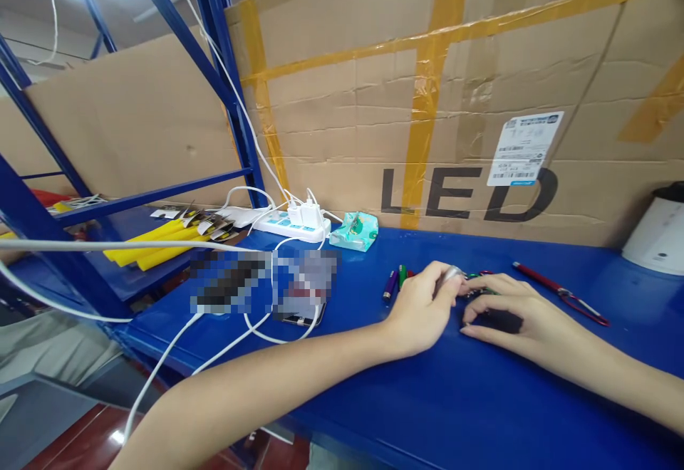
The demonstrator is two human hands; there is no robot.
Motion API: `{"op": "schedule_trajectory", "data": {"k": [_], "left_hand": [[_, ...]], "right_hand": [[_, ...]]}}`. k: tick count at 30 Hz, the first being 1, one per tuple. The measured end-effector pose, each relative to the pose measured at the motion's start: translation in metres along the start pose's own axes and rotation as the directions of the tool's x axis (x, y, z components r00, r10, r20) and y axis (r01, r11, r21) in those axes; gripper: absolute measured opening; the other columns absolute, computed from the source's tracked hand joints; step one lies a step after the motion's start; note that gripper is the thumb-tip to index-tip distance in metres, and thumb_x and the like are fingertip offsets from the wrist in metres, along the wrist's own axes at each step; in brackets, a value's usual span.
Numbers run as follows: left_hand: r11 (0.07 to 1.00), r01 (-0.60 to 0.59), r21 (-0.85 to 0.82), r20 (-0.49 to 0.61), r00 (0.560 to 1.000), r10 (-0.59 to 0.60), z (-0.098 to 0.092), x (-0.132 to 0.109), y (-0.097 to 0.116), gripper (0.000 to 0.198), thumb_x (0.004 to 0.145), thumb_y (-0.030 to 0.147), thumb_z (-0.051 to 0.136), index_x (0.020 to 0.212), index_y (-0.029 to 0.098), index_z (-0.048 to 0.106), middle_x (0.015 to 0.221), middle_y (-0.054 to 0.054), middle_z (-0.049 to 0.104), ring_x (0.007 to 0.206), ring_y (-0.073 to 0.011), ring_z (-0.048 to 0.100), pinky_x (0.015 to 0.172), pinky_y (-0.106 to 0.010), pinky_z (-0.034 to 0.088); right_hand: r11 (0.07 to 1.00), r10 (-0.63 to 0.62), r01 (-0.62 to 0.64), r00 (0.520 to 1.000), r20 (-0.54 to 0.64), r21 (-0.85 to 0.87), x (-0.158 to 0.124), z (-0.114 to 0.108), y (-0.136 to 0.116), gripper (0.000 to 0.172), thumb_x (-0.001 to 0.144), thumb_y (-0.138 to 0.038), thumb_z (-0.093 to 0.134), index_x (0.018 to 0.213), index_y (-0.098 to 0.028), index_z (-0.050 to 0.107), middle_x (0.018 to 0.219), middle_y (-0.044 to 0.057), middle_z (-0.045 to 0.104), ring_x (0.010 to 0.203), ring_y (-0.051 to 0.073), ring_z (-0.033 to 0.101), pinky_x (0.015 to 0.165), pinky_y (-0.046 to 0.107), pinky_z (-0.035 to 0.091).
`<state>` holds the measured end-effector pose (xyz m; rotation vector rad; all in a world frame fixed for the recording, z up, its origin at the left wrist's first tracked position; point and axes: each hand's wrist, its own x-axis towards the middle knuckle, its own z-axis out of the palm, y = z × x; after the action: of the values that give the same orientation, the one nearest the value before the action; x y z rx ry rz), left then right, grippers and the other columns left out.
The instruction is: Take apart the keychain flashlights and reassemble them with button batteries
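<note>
Both my hands rest close together on the blue shelf top. My left hand is curled, its fingers closed round a small silver object. My right hand lies beside it with its fingers bent over a small dark thing that I cannot make out. Several small coloured pen-like pieces lie just left of my left hand. A red pen-like tool with a loop lies to the right of my right hand.
A big taped cardboard box marked LED stands along the back. A white power strip with chargers and white cables, a teal pouch, yellow strips and blue rack posts are at the left. A white container stands far right.
</note>
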<state>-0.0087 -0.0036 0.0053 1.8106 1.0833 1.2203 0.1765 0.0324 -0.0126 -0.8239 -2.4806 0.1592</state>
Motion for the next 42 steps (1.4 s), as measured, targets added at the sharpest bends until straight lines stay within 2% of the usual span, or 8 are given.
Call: {"op": "schedule_trajectory", "data": {"k": [7, 10, 12, 14, 22, 27, 35, 42], "left_hand": [[0.997, -0.053, 0.052, 0.006, 0.999, 0.053, -0.003, -0.001, 0.002, 0.018, 0.091, 0.027, 0.039, 0.081, 0.019, 0.052, 0.072, 0.000, 0.057, 0.072, -0.0155, 0.055, 0.068, -0.024, 0.041], [0.998, -0.056, 0.033, 0.010, 0.998, 0.056, -0.003, -0.002, 0.003, 0.017, 0.091, 0.027, 0.040, 0.082, 0.019, 0.051, 0.071, 0.001, 0.055, 0.069, -0.0150, 0.053, 0.065, -0.024, 0.040], [0.999, -0.039, -0.006, 0.006, 0.999, 0.039, -0.002, -0.004, 0.004, 0.017, 0.091, 0.028, 0.039, 0.081, 0.019, 0.050, 0.068, 0.002, 0.052, 0.065, -0.0138, 0.050, 0.062, -0.023, 0.038], [0.998, -0.023, -0.052, -0.007, 1.000, 0.022, -0.001, -0.005, 0.006, 0.019, 0.092, 0.028, 0.037, 0.080, 0.019, 0.048, 0.066, 0.003, 0.049, 0.062, -0.0126, 0.048, 0.060, -0.023, 0.036], [0.998, 0.001, -0.057, -0.109, 0.994, -0.007, -0.006, -0.001, 0.006, 0.018, 0.092, 0.028, 0.033, 0.082, 0.019, 0.046, 0.066, 0.003, 0.048, 0.065, -0.0132, 0.049, 0.064, -0.023, 0.036], [0.997, -0.008, -0.077, -0.112, 0.994, 0.000, -0.005, 0.001, 0.003, 0.021, 0.092, 0.030, 0.031, 0.083, 0.019, 0.046, 0.066, 0.002, 0.046, 0.064, -0.0138, 0.047, 0.064, -0.024, 0.035], [0.998, 0.004, -0.055, 0.007, 1.000, -0.004, -0.001, -0.002, 0.005, 0.023, 0.091, 0.033, 0.033, 0.076, 0.019, 0.045, 0.065, 0.002, 0.044, 0.060, -0.0130, 0.043, 0.058, -0.023, 0.033], [0.999, 0.026, -0.019, 0.037, 0.999, -0.025, -0.001, 0.000, 0.003, 0.026, 0.091, 0.035, 0.033, 0.074, 0.019, 0.044, 0.064, 0.002, 0.044, 0.058, -0.0127, 0.042, 0.057, -0.023, 0.032]], "right_hand": [[0.996, -0.075, 0.077, 0.995, 0.063, -0.032, 0.005, -0.011, -0.007, 0.019, 0.087, -0.041, 0.055, 0.083, -0.027, 0.068, 0.105, 0.007, 0.060, 0.103, 0.027, 0.053, 0.087, 0.046, 0.042], [0.994, -0.098, 0.093, 0.991, -0.090, -0.048, 0.009, -0.016, -0.012, 0.020, 0.089, -0.038, 0.053, 0.086, -0.024, 0.065, 0.094, 0.007, 0.064, 0.091, 0.025, 0.058, 0.080, 0.043, 0.045], [0.996, -0.078, 0.068, 0.966, -0.245, -0.051, 0.012, -0.019, -0.017, 0.021, 0.091, -0.037, 0.051, 0.087, -0.021, 0.063, 0.086, 0.007, 0.065, 0.082, 0.023, 0.059, 0.074, 0.040, 0.047], [0.997, -0.072, 0.063, 0.938, -0.338, -0.040, 0.016, -0.023, -0.022, 0.022, 0.091, -0.037, 0.050, 0.084, -0.020, 0.063, 0.081, 0.007, 0.066, 0.076, 0.022, 0.060, 0.069, 0.037, 0.048], [0.998, 0.008, 0.017, 0.903, -0.431, 0.055, 0.046, -0.036, -0.044, 0.022, 0.089, -0.038, 0.053, 0.081, -0.020, 0.065, 0.079, 0.005, 0.067, 0.072, 0.019, 0.064, 0.069, 0.032, 0.052], [0.990, -0.008, 0.073, 0.890, -0.456, 0.124, 0.048, -0.033, -0.049, 0.023, 0.089, -0.036, 0.055, 0.081, -0.019, 0.068, 0.078, 0.005, 0.068, 0.073, 0.019, 0.063, 0.068, 0.031, 0.053], [0.967, 0.009, 0.104, 0.899, -0.437, 0.233, 0.033, -0.028, -0.046, 0.020, 0.090, -0.030, 0.054, 0.087, -0.018, 0.069, 0.083, 0.007, 0.067, 0.077, 0.019, 0.063, 0.067, 0.030, 0.054], [0.973, 0.011, 0.087, 0.909, -0.417, 0.215, 0.028, -0.020, -0.045, 0.022, 0.092, -0.028, 0.049, 0.091, -0.019, 0.069, 0.093, 0.008, 0.065, 0.082, 0.019, 0.062, 0.072, 0.032, 0.054]]}}
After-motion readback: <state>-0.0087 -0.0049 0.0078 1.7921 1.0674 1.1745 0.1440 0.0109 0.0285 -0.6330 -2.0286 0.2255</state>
